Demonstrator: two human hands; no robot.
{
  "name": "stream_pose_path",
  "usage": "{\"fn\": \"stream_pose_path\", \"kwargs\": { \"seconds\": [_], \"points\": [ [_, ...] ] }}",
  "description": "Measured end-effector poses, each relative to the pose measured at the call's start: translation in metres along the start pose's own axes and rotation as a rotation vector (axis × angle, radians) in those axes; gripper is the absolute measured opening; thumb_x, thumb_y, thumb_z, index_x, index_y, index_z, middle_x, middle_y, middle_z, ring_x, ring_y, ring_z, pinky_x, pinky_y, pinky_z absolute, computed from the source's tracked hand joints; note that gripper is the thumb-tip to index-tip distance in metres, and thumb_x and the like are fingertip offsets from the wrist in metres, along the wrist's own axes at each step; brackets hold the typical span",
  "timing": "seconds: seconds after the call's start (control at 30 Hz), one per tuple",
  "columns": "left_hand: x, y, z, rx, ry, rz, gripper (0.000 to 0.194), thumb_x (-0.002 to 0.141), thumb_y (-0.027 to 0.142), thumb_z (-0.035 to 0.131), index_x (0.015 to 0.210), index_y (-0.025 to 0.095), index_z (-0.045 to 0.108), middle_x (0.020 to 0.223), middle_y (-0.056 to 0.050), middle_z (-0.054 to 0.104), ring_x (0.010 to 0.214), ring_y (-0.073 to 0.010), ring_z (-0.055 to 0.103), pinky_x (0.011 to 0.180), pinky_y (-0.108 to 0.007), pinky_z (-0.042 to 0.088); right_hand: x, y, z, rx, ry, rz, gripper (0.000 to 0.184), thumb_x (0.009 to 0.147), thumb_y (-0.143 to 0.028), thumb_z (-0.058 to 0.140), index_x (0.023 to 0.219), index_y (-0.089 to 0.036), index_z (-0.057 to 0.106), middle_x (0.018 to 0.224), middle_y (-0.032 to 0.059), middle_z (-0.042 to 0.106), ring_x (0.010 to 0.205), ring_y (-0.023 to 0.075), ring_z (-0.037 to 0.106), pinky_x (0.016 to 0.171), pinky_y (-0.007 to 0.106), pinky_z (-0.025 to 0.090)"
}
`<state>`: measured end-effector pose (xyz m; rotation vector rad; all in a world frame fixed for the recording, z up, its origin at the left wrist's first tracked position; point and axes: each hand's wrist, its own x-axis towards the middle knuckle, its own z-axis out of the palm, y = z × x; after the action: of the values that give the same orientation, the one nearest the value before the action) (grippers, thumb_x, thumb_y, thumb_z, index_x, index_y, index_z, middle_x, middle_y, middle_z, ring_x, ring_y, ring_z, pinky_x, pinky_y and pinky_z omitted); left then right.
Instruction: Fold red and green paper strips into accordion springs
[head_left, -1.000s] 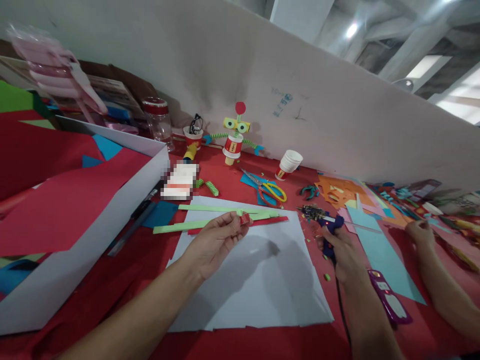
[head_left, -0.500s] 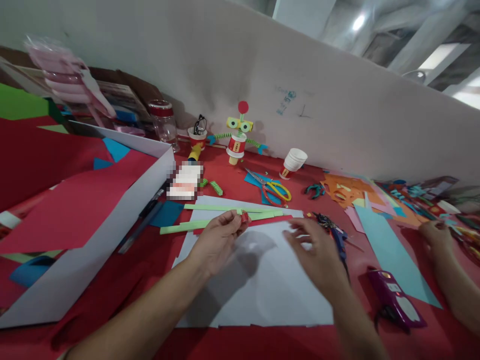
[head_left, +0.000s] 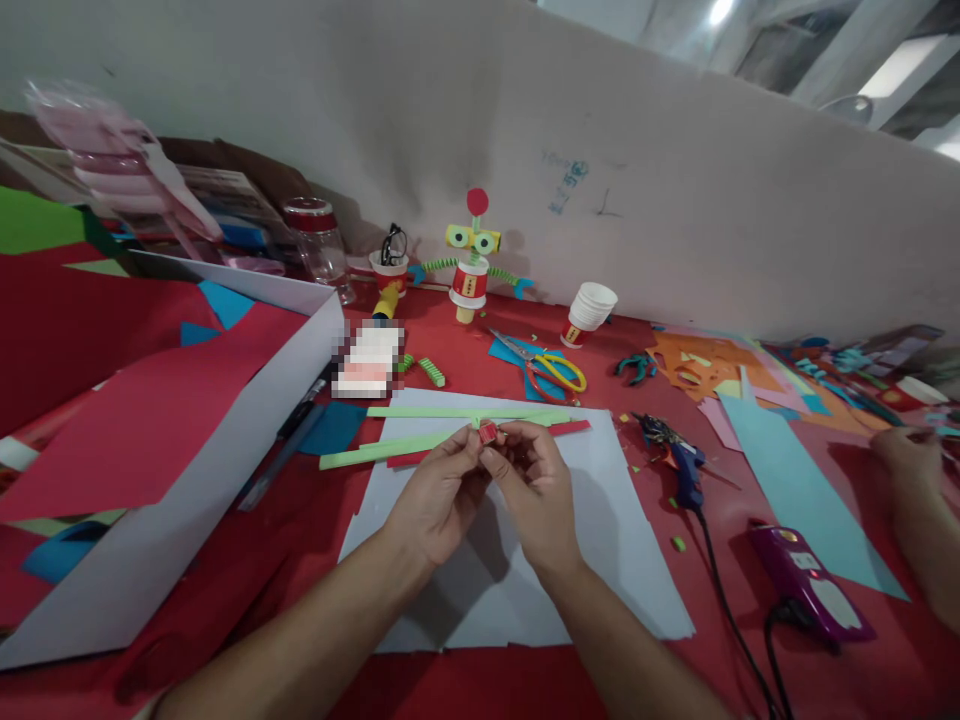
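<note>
Over the white paper sheet (head_left: 600,560), my left hand (head_left: 442,490) pinches a small folded red paper piece (head_left: 488,432) between thumb and fingers. My right hand (head_left: 541,490) is closed at the same piece from the other side, its thumb against it. Light green paper strips (head_left: 375,450) lie beside and behind the fingers, and a red paper strip (head_left: 574,428) runs out past my right hand. How the strips join the folded piece is hidden by my fingers.
Farther back are scissors (head_left: 551,368), stacked paper cups (head_left: 589,312) and a paper-cup robot figure (head_left: 470,285). To the right lie a glue gun (head_left: 682,465) with its cord and a purple device (head_left: 814,585). Another person's hand (head_left: 907,460) rests at far right; a white box (head_left: 225,480) stands left.
My right hand has moved left from near the glue gun to the folded red piece and closed there. My left hand keeps its hold. The view has shifted slightly.
</note>
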<state>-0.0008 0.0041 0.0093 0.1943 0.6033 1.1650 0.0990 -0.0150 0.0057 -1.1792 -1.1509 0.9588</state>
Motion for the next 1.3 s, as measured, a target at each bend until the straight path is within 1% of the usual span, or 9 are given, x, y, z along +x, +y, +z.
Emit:
{"fn": "stream_pose_path", "kwargs": {
  "seconds": [0.2,0.33,0.47,0.6,0.77,0.87,1.0,1.13,1.3],
  "points": [
    [-0.002,-0.002,0.001,-0.033,0.099,-0.053,0.009,0.070,0.009,0.071,0.069,0.016,0.066,0.073,0.000,0.067,0.068,-0.0084,0.062,0.066,-0.017,0.051,0.000,0.002,-0.001,-0.029,0.028,0.007,0.026,0.075,-0.028,0.069,0.100,-0.024,0.063,0.096,0.0038,0.063,0.086,0.0174,0.060,0.078,0.033,0.049],
    [-0.004,-0.001,0.003,-0.014,0.098,-0.065,0.010,0.067,0.013,0.075,0.070,0.017,0.065,0.072,0.001,0.066,0.069,-0.0094,0.062,0.067,-0.019,0.052,-0.001,0.000,-0.003,-0.033,0.042,-0.023,0.025,0.078,-0.028,0.067,0.102,-0.025,0.065,0.099,0.0043,0.064,0.088,0.0177,0.061,0.079,0.032,0.049],
    [-0.005,0.001,0.004,-0.003,0.072,-0.062,0.013,0.063,0.011,0.077,0.067,0.016,0.066,0.070,0.001,0.065,0.065,-0.0083,0.060,0.068,-0.019,0.051,-0.002,-0.002,-0.003,-0.042,0.055,-0.059,0.023,0.081,-0.027,0.064,0.104,-0.025,0.067,0.101,0.0045,0.065,0.091,0.0175,0.062,0.080,0.032,0.050],
    [-0.005,0.003,0.003,0.050,0.015,0.003,0.016,0.060,0.008,0.078,0.070,0.016,0.068,0.073,0.001,0.066,0.068,-0.0087,0.061,0.070,-0.019,0.050,-0.001,-0.005,-0.005,-0.100,0.071,-0.078,0.021,0.082,-0.026,0.062,0.101,-0.025,0.069,0.097,0.0040,0.064,0.091,0.0171,0.061,0.079,0.030,0.050],
    [-0.005,0.003,0.002,0.231,-0.039,0.096,0.013,0.066,0.013,0.075,0.076,0.016,0.068,0.078,0.001,0.067,0.074,-0.0094,0.062,0.077,-0.022,0.048,0.001,-0.009,-0.009,-0.130,0.057,-0.017,0.021,0.083,-0.027,0.060,0.101,-0.025,0.071,0.095,0.0039,0.063,0.090,0.0169,0.060,0.079,0.030,0.049],
    [-0.004,0.002,0.003,0.293,-0.013,0.146,0.016,0.067,0.016,0.074,0.082,0.017,0.066,0.081,0.001,0.068,0.079,-0.0110,0.062,0.082,-0.025,0.046,0.002,-0.010,-0.009,-0.103,0.062,0.025,0.021,0.083,-0.028,0.060,0.101,-0.025,0.070,0.095,0.0035,0.062,0.090,0.0169,0.060,0.081,0.032,0.049],
    [-0.005,0.000,0.005,0.281,0.038,0.167,0.022,0.066,0.016,0.074,0.083,0.021,0.061,0.070,0.004,0.065,0.074,-0.0107,0.062,0.083,-0.027,0.044,0.003,-0.008,-0.008,-0.047,0.045,0.075,0.023,0.080,-0.031,0.063,0.102,-0.026,0.069,0.099,0.0033,0.061,0.092,0.0175,0.060,0.080,0.032,0.050],
    [-0.006,0.001,0.006,0.282,0.029,0.179,0.019,0.065,0.017,0.075,0.076,0.020,0.059,0.066,0.006,0.062,0.071,-0.0101,0.060,0.083,-0.027,0.044,0.005,-0.003,-0.009,0.000,0.028,0.077,0.023,0.078,-0.033,0.066,0.100,-0.026,0.070,0.099,0.0033,0.061,0.092,0.0176,0.059,0.080,0.031,0.050],
    [-0.007,0.002,0.005,0.316,-0.006,0.174,0.014,0.068,0.018,0.072,0.074,0.019,0.060,0.073,0.003,0.063,0.077,-0.0116,0.061,0.084,-0.027,0.044,0.009,0.000,-0.011,-0.019,0.025,0.072,0.022,0.079,-0.034,0.065,0.098,-0.026,0.071,0.098,0.0038,0.062,0.088,0.0175,0.059,0.076,0.031,0.050]
  ]
}}
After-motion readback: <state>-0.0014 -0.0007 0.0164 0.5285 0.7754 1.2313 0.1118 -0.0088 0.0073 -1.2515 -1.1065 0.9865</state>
